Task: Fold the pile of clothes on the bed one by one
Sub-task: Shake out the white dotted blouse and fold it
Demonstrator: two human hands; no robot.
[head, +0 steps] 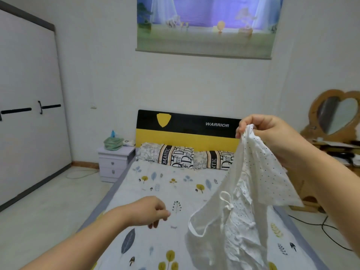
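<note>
In the head view, the person's right hand [266, 135] is raised in front of the headboard [187, 131], its fingers [242, 126] pinching the top edge of a white dotted garment [253, 172]. The garment hangs down from that pinch, crumpled and twisted; a white strap loop [194, 227] droops at its lower left, and the lower folds seem to reach the bed [155, 191], though the frame cuts off where they end. No further pile of clothes can be made out here.

The left hand [150, 210] hovers low over the leaf-print sheet, well apart from the garment, its fingers loosely curled and holding nothing.

Two patterned pillows [175, 155] lie against the headboard; a nightstand [115, 160] stands left of the bed, a wardrobe [29, 106] further left, and a heart-shaped mirror [339, 114] to the right.

As a judgement, the garment is only being lifted out and has not been spread. Held at a single point, it may stay twisted, so any fold made now would trap creases. The thin pinch could slip as the fabric's weight swings. The dangling strap could snag on the left hand's fingers or tuck inside a fold unnoticed.
</note>
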